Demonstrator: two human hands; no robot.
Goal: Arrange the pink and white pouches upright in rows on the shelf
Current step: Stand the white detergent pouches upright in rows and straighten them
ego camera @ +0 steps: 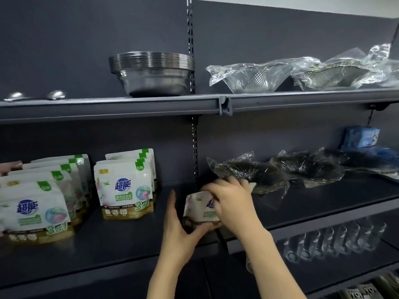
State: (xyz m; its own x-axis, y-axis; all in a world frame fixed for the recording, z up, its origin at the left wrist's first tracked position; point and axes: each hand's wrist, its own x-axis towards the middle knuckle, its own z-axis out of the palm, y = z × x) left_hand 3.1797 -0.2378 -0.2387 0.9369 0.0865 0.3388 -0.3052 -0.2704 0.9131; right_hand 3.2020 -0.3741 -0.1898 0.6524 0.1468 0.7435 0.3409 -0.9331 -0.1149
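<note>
Both hands hold one pouch (pixel 199 209) near the shelf's (pixel 129 240) front edge, by the upright post. The left hand (pixel 177 229) cups its lower left side, thumb under the bottom and fingers straight up beside it. The right hand (pixel 232 203) grips its top right, fingers curled over it. Two rows of pouches (pixel 124 186) stand upright toward the shelf's left end. Steel bowls (pixel 151 72) sit stacked on the shelf above.

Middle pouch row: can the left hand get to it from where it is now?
Probably yes: bare shelf lies between the left hand and that row, but it currently holds a pouch.
</note>
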